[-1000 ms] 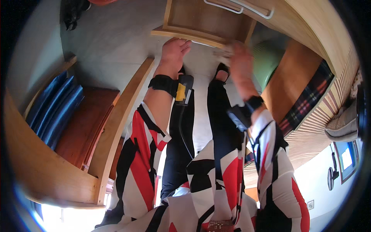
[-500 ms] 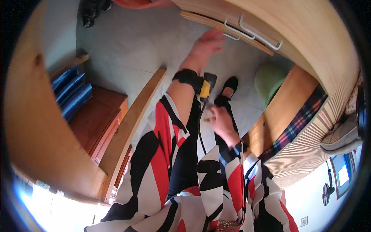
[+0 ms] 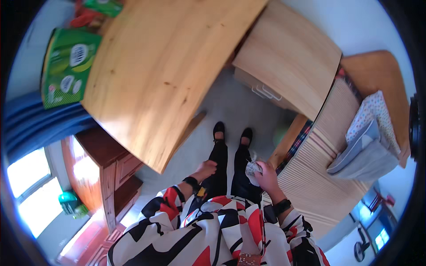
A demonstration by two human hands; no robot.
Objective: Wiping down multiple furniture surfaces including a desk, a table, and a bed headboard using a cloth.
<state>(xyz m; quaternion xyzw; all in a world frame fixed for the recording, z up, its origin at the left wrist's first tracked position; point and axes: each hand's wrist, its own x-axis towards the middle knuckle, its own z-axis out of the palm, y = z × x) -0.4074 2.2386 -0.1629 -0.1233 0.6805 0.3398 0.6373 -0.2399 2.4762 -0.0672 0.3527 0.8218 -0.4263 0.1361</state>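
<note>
My right hand point(image 3: 267, 178) is closed on a crumpled pale grey, thin-looking piece point(image 3: 253, 172), whether cloth or plastic I cannot tell. It hangs in front of my right thigh, with loose wisps at its top. Across from it, my left hand point(image 3: 206, 170) is curled closed over my left thigh; whatever it may hold is hidden. The two hands are apart. Black straps circle both wrists, and a small yellow-and-black piece point(image 3: 201, 191) sits by the left one.
A wooden table point(image 3: 155, 66) spans the front left, carrying a green printed package point(image 3: 71, 71). A light wood cabinet point(image 3: 288, 53) with white handles stands ahead. On the right is a bed with a striped mat point(image 3: 310, 177) and grey pillows point(image 3: 368, 155); a brown cabinet point(image 3: 108, 155) stands left.
I am more upright, with the table and bed in wider view. My left hand has drawn back from near the cabinet's drawer handles and curled closed. My right hand still holds the pale crumpled piece.
</note>
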